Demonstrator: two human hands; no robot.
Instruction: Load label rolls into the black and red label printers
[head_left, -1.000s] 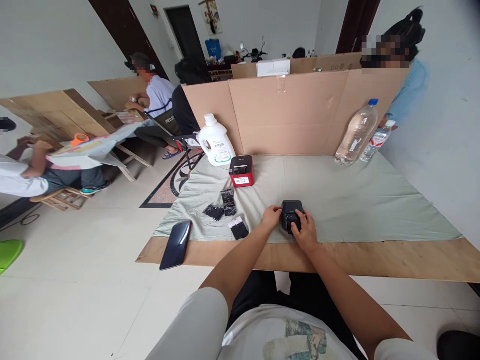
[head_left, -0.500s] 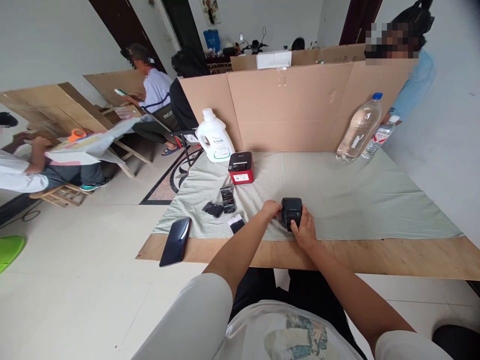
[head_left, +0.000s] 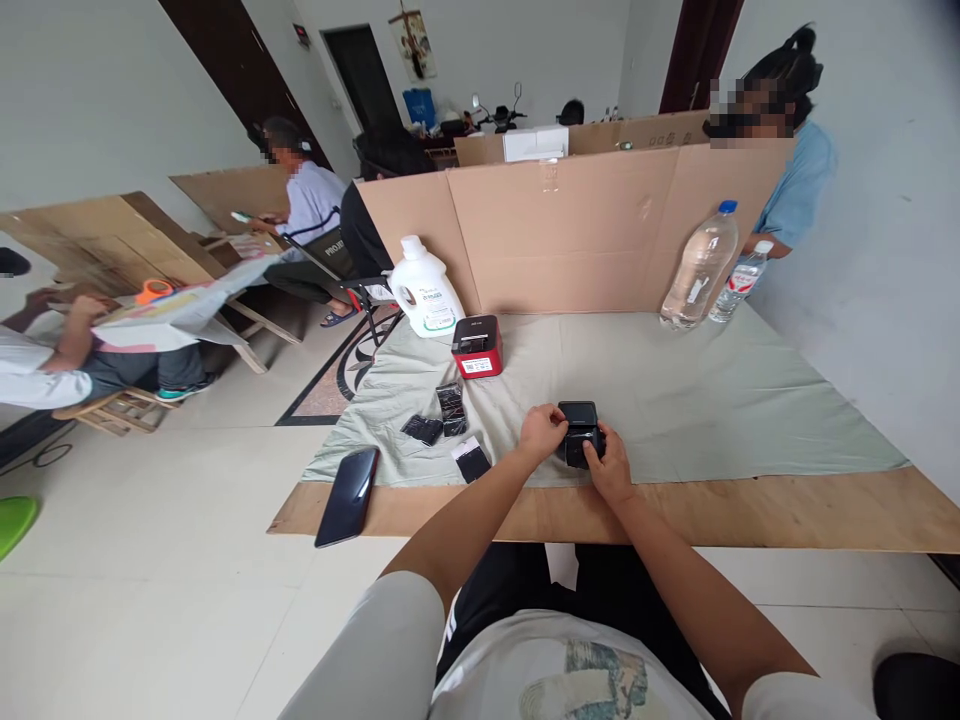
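Note:
A small glossy black box (head_left: pixel 577 413) rests on the green cloth near the table's front, with an upper part and a front part that look slightly separated. My left hand (head_left: pixel 541 432) pinches its left edge, fingertips at the seam between the parts. Around the right side and lower front of the box, my right hand (head_left: pixel 613 468) is wrapped, thumb on the front face. What is inside the box cannot be seen. Left of my hands lie two plastic-wrapped black packets (head_left: pixel 451 410) and a black-and-white card-like piece (head_left: pixel 471 460).
A red and black box (head_left: pixel 478 348) stands behind the packets, beside a white jug (head_left: pixel 426 288). A dark phone (head_left: pixel 347 497) lies at the front-left corner. Two water bottles (head_left: pixel 699 268) stand back right against a cardboard screen (head_left: pixel 555 240). Other people sit beyond.
The black box's upper part now stands apart from its front part, with a seam showing. My left fingers have shifted onto that seam. The view has tilted up slightly.

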